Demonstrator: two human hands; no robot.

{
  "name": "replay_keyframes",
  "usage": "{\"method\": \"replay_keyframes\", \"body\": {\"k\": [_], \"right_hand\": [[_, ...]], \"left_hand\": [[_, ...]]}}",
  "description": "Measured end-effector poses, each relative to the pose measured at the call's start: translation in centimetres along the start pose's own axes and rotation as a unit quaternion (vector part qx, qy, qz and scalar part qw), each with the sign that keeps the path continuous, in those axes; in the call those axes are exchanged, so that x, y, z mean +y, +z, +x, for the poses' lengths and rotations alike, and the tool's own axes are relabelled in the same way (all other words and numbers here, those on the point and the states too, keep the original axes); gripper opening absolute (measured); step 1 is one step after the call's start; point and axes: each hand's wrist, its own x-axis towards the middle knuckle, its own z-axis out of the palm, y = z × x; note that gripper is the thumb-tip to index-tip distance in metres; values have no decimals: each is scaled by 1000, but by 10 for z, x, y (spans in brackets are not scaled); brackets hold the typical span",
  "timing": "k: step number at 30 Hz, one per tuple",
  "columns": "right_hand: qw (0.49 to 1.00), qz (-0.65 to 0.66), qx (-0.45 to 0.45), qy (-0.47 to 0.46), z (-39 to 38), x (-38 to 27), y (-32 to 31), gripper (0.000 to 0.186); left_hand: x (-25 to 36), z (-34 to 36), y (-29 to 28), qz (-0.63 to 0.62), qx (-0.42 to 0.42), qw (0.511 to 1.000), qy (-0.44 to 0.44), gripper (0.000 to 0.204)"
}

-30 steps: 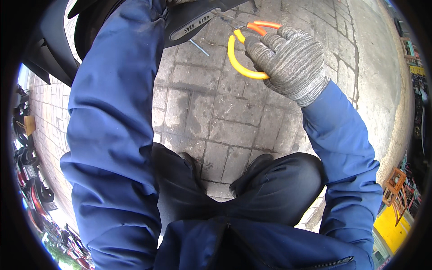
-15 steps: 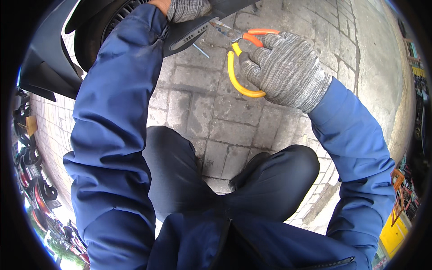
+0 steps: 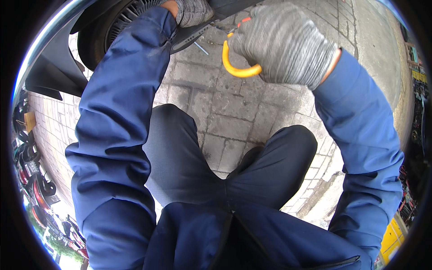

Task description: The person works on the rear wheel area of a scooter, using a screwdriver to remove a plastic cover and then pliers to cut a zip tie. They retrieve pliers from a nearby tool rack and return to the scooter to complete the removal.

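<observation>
My left hand [image 3: 194, 12], in a grey knit glove, lies against a long black plastic panel [image 3: 191, 38] beside a wheel. Its fingers curl under, and what they hold, if anything, is hidden. My right hand [image 3: 283, 47], gloved alike and slightly blurred, is closed around pliers with orange grips [image 3: 244, 20]. A curved yellow handle [image 3: 234, 67] also sticks out of this grasp; whether it belongs to a second tool I cannot tell. Dark jaws point toward the panel close to my left hand, and their tips are indistinct. Most of the orange grips are covered by the glove.
A finned dark wheel part [image 3: 130, 20] and a black fender-like piece [image 3: 54, 78] stand at upper left. On the grey paving [image 3: 231, 108] lies a thin pale-blue rod [image 3: 201, 48] below the panel. My bent knees frame the paving. Stacked parts line both far sides.
My right hand has moved up and slightly left with the pliers, bringing them closer to the panel. The orange grips are now mostly covered. My left hand remains at the panel.
</observation>
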Motion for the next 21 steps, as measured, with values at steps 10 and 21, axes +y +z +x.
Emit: {"method": "replay_keyframes", "body": {"k": [10,21], "right_hand": [[993,84,78,-26,0,15,-6,30],[853,413,223,229,-60,-59,74,47]], "left_hand": [[-37,13,16,-137,-93,984,-67,17],[-5,1,-14,-149,-99,979,-99,20]]}}
